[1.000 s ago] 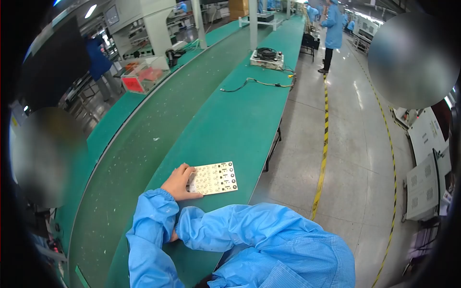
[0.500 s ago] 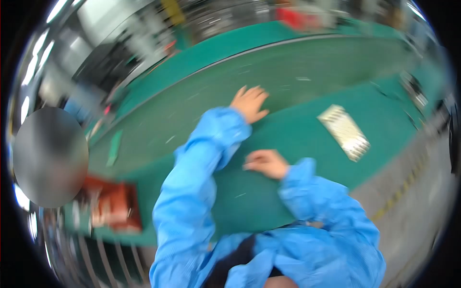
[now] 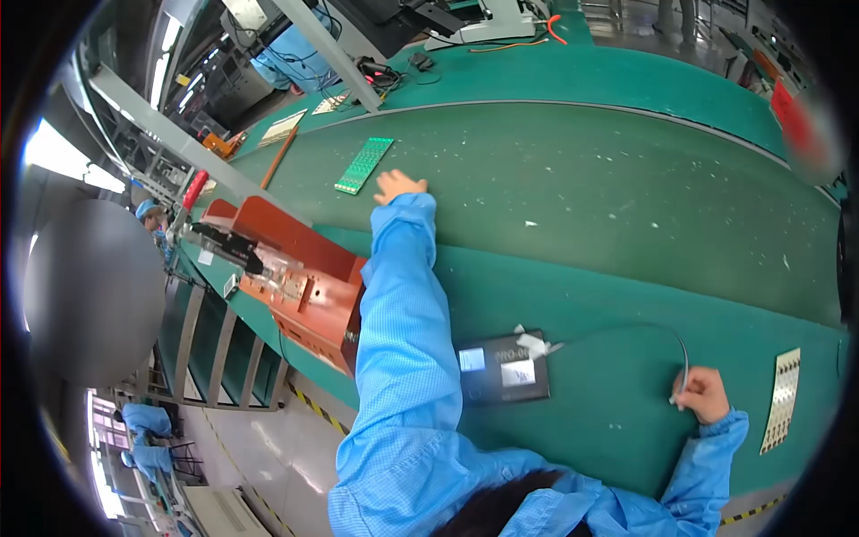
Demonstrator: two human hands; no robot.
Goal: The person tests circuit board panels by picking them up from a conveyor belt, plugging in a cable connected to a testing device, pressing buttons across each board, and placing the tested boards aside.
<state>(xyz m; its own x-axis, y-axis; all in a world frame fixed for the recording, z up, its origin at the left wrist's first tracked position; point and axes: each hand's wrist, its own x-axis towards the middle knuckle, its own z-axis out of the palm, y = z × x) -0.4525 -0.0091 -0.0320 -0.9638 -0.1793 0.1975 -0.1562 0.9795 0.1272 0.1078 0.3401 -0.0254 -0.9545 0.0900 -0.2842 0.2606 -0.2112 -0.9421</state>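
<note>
We see the green circuit board [image 3: 364, 166] lying on the belt [image 3: 582, 179], not yet gripped: our left hand [image 3: 400, 186] is just beside it, fingers loosely spread. Our right hand [image 3: 702, 395] already pinches the end of the thin cable [image 3: 646, 326] over the table [image 3: 582, 430]. The pale board [image 3: 781, 401] lies apart, untouched. We cannot tell what the orange housing [image 3: 335, 309] or flat black box [image 3: 489, 379] contains.
</note>
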